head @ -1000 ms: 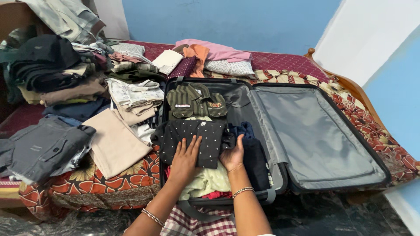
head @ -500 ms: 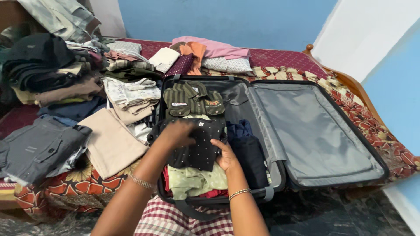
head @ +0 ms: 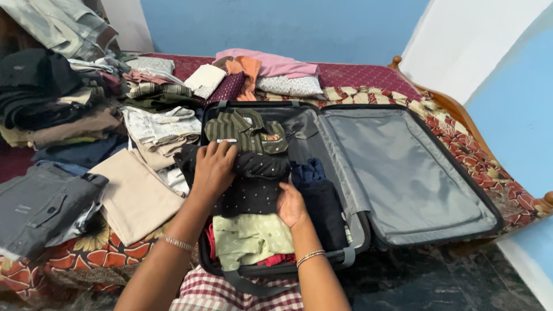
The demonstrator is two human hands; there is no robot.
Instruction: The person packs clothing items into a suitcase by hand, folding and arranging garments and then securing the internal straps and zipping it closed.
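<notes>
**Inspector A:** The bed (head: 368, 78), under a patterned red cover, spans the frame. An open dark suitcase (head: 403, 173) lies on it at centre, its grey-lined lid flat to the right. Stacks of folded clothes (head: 86, 126) fill the left side.

**Inspector B:** And inside the case?

**Inspector A:** A green striped shirt (head: 245, 132) at the top, a black dotted garment (head: 253, 184) below it, and a pale green garment (head: 250, 239) nearest the lower edge.

**Inspector B:** The hands?

**Inspector A:** The left hand (head: 213, 170) rests palm down on the black dotted garment, fingers spread, gripping nothing. The right hand (head: 291, 204) touches that garment's right edge; whether its fingers are closed on it cannot be told.
</notes>
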